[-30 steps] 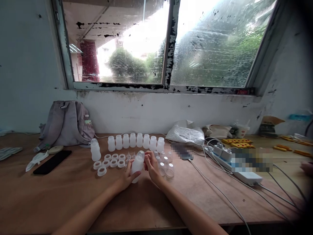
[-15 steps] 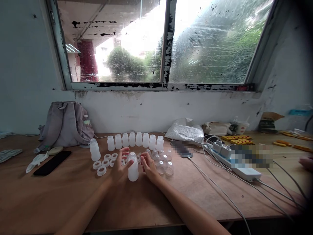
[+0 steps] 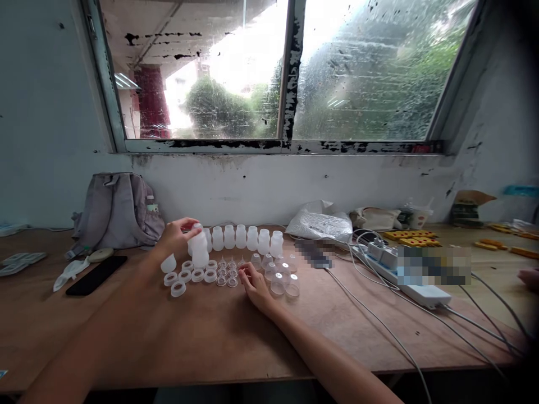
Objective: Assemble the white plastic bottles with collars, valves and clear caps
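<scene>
My left hand (image 3: 179, 234) is closed round the top of a frosted white baby bottle (image 3: 200, 249), held upright in front of the left end of a row of bottles (image 3: 240, 238). Partly hidden behind that hand and wrist stands another bottle (image 3: 169, 264). Below lie several white collar rings (image 3: 185, 276). Beside the rings are small clear teats (image 3: 222, 270). My right hand (image 3: 255, 287) rests on the table with loosely bent fingers apart, between the teats and a group of clear domed caps (image 3: 278, 283); nothing shows in it.
On the left are a grey backpack (image 3: 118, 210), a black phone (image 3: 96, 275) and a white crumpled wrapper (image 3: 69, 273). To the right lie a silvery plastic bag (image 3: 322, 220), a white power strip (image 3: 425, 294) with cables, and yellow parts (image 3: 415, 238). Another person's hand (image 3: 528, 278) shows at the right edge.
My left hand has gone from the table's front middle to the back left, carrying the bottle that stood between my hands. My right hand stays in nearly the same place.
</scene>
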`<state>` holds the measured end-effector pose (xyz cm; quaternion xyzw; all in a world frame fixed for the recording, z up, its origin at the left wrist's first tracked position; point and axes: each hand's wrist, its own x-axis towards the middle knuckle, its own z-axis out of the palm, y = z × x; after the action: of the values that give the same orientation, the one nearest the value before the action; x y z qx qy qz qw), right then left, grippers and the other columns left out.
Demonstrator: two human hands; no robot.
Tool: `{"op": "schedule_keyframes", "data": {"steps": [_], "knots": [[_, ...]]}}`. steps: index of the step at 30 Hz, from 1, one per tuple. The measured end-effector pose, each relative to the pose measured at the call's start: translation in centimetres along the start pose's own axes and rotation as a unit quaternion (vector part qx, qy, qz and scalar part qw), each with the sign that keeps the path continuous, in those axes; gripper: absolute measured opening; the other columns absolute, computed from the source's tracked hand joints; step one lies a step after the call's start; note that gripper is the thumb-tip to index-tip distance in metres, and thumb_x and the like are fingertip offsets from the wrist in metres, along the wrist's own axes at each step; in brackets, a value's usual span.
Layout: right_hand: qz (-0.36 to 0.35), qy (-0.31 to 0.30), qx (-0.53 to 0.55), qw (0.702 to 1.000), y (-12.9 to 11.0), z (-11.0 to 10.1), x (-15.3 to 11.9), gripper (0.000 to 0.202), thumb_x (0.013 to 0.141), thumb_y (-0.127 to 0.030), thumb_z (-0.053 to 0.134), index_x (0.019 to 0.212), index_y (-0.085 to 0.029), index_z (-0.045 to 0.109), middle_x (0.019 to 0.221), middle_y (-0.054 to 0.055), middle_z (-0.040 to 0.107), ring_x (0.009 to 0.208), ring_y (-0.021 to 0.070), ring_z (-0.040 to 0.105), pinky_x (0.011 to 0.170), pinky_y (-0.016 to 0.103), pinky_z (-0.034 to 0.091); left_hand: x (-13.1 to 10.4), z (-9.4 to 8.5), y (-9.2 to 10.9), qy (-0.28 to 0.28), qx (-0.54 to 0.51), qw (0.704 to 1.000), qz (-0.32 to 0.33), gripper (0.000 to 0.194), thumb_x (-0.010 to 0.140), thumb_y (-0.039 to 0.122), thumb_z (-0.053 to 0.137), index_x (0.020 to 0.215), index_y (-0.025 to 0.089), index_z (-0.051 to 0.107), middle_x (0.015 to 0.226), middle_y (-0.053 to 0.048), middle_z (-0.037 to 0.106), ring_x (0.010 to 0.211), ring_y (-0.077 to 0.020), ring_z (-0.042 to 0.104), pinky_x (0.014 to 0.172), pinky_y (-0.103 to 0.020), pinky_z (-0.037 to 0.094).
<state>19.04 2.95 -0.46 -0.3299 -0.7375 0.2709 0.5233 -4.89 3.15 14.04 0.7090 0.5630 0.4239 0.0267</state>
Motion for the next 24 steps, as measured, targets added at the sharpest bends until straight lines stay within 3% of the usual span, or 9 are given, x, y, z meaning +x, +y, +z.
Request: {"op": "schedule_keyframes", "data": {"steps": [4,10,16,24], "knots": [[-0.012,-0.018,-0.005,1.0,0.1,0.3,-0.1,0.017,0.083,-0.035,0.041,0.084,-0.019,0.049,0.061,-0.003,0.046,0.052,0.0098,0.043,0.05,0.02,0.036,2.0,-0.9,-3.3,0.009,0.122,0.991,-0.056,0.034,0.072,0.042,0.051,0.094,0.018,0.062,0.088,-0.004,0.067,0.082,-0.0176,0.06,0.072,-0.024,0.044],[-0.008,-0.034,-0.016,0.999,0.1,0.2,-0.1,0.016,0.084,-0.034,0.04,0.083,-0.019,0.048,0.062,-0.003,0.045,0.052,0.0102,0.042,0.051,0.021,0.034,3.3,0.2,-7.2,-0.025,0.215,0.972,-0.094,0.032,0.071,0.039,0.052,0.093,0.018,0.061,0.092,-0.008,0.066,0.087,-0.0225,0.06,0.073,-0.028,0.043],[-0.011,-0.03,-0.031,0.999,-0.1,0.1,-0.2,0.018,0.085,-0.034,0.039,0.085,-0.019,0.048,0.063,-0.002,0.047,0.053,0.0104,0.044,0.05,0.02,0.034,3.9,1.1,-9.0,-0.045,0.252,0.959,-0.12,0.034,0.072,0.042,0.05,0.095,0.019,0.06,0.099,-0.01,0.065,0.094,-0.0278,0.057,0.076,-0.034,0.041],[-0.009,-0.038,-0.057,0.998,-0.1,0.2,-0.2,0.018,0.085,-0.033,0.038,0.085,-0.019,0.049,0.062,-0.002,0.048,0.054,0.0103,0.046,0.052,0.02,0.036,3.8,1.9,-9.9,-0.049,0.272,0.95,-0.148,0.037,0.075,0.038,0.046,0.105,0.018,0.054,0.097,-0.011,0.065,0.095,-0.0293,0.057,0.077,-0.037,0.042]]}}
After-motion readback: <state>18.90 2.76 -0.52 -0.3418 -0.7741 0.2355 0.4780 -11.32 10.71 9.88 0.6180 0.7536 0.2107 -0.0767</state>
